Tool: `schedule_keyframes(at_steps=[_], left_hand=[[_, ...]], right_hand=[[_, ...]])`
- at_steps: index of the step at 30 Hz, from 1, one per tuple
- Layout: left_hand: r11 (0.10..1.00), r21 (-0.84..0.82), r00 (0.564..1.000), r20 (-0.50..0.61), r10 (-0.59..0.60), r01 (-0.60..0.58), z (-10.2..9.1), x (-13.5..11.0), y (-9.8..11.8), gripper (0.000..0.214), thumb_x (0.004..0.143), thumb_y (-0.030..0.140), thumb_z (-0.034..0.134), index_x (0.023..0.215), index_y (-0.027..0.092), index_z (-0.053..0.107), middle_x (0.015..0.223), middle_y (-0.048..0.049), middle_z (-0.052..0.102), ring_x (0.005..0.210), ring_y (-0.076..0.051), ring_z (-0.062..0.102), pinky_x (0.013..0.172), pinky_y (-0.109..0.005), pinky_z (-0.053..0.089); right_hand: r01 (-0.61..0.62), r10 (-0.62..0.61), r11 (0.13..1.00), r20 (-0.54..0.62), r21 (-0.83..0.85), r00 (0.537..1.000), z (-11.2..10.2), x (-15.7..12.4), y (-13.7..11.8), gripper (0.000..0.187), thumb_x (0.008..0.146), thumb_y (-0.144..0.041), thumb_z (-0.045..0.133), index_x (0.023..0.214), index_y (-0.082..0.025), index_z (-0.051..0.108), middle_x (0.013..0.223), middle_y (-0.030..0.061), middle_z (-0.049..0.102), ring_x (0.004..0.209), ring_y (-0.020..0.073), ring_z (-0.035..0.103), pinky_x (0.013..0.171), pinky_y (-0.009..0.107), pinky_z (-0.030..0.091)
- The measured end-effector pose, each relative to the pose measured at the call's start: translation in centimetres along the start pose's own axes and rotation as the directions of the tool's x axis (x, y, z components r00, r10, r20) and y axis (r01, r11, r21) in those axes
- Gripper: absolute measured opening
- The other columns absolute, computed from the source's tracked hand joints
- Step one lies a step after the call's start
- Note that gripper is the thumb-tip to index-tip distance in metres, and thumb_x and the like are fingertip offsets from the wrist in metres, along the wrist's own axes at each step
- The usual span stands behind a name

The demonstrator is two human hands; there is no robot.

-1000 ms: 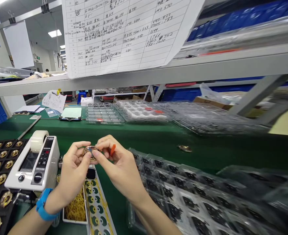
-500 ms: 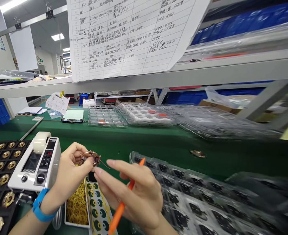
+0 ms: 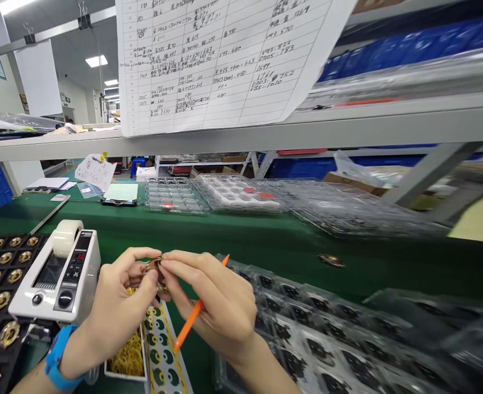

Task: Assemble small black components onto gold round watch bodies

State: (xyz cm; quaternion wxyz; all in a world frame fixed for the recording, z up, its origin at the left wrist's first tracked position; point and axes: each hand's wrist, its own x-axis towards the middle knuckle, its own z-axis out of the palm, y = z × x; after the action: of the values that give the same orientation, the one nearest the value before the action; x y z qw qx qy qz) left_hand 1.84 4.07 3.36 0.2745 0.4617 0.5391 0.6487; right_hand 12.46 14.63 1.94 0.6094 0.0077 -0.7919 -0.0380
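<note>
Ahead of me, a handwritten sheet (image 3: 225, 65) hangs before a grey shelf (image 3: 368, 127). Across my bench (image 3: 233, 232): clipboard (image 3: 120, 192), pale green paper uppermost. Blue stool (image 3: 137, 164) beyond.

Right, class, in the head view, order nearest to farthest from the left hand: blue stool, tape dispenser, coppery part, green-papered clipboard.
From the left hand:
1. Coppery part: held in it.
2. Tape dispenser: just to the left.
3. Green-papered clipboard: farther back on the bench.
4. Blue stool: beyond the bench.
</note>
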Motion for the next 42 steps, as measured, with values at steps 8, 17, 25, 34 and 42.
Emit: schedule_keyframes(at_steps=[8, 17, 25, 34, 42], left_hand=[[0.998, 0.059, 1.0, -0.012, 0.022, -0.022, 0.0, -0.1, -0.2, 0.015, 0.089, 0.019, 0.058, 0.101, 0.018, 0.067, 0.071, -0.0004, 0.074, 0.061, -0.013, 0.07, 0.058, -0.018, 0.057], [0.98, 0.164, 0.993, -0.024, 0.117, -0.111, 0.2, -0.2, -0.5, 0.016, 0.089, 0.018, 0.057, 0.101, 0.019, 0.067, 0.072, -0.0001, 0.074, 0.063, -0.014, 0.07, 0.061, -0.019, 0.057], [0.999, 0.049, 0.999, -0.032, 0.015, -0.014, 0.1, 0.1, -0.6, 0.01, 0.087, 0.022, 0.06, 0.097, 0.019, 0.061, 0.07, 0.0005, 0.071, 0.068, -0.016, 0.07, 0.065, -0.024, 0.057], [0.978, -0.201, 0.996, -0.06, -0.069, 0.055, -0.8, 2.1, -0.2, 0.012, 0.072, 0.019, 0.07, 0.07, 0.017, 0.059, 0.065, 0.0021, 0.067, 0.061, -0.013, 0.067, 0.062, -0.023, 0.053], [0.978, -0.19, 0.995, 0.07, -0.071, 0.083, -0.9, 1.7, 0.3, 0.012, 0.068, 0.017, 0.072, 0.067, 0.016, 0.06, 0.057, 0.0041, 0.058, 0.047, -0.008, 0.055, 0.047, -0.019, 0.043]], right_hand=[[0.057, -0.057, 0.998, 0.016, 0.0, 0.998, -0.2, 0.1, 0.4, 0.019, 0.084, -0.004, 0.059, 0.096, -0.018, 0.062, 0.084, 0.0086, 0.076, 0.062, 0.0165, 0.066, 0.054, 0.027, 0.053], [0.028, -0.028, 0.999, -0.039, -0.017, 0.999, 0.3, -0.5, 0.0, 0.02, 0.084, -0.001, 0.062, 0.098, -0.015, 0.061, 0.083, 0.0116, 0.075, 0.067, 0.0181, 0.068, 0.055, 0.028, 0.052], [-0.07, 0.07, 0.998, -0.059, 0.006, 0.996, 0.6, -0.1, -0.4, 0.02, 0.084, -0.003, 0.061, 0.094, -0.02, 0.062, 0.081, 0.0059, 0.072, 0.068, 0.0168, 0.068, 0.057, 0.027, 0.053], [-0.491, 0.477, 0.828, 0.123, 0.271, 0.871, -1.6, 0.6, 0.0, 0.014, 0.096, -0.018, 0.048, 0.087, -0.021, 0.059, 0.075, 0.0017, 0.061, 0.059, 0.0127, 0.056, 0.049, 0.023, 0.046], [-0.407, 0.247, 0.827, 0.398, 0.389, 0.883, -1.4, 0.9, 0.5, 0.014, 0.095, -0.012, 0.048, 0.089, -0.021, 0.056, 0.075, -0.0006, 0.058, 0.059, 0.0105, 0.053, 0.051, 0.021, 0.042]])
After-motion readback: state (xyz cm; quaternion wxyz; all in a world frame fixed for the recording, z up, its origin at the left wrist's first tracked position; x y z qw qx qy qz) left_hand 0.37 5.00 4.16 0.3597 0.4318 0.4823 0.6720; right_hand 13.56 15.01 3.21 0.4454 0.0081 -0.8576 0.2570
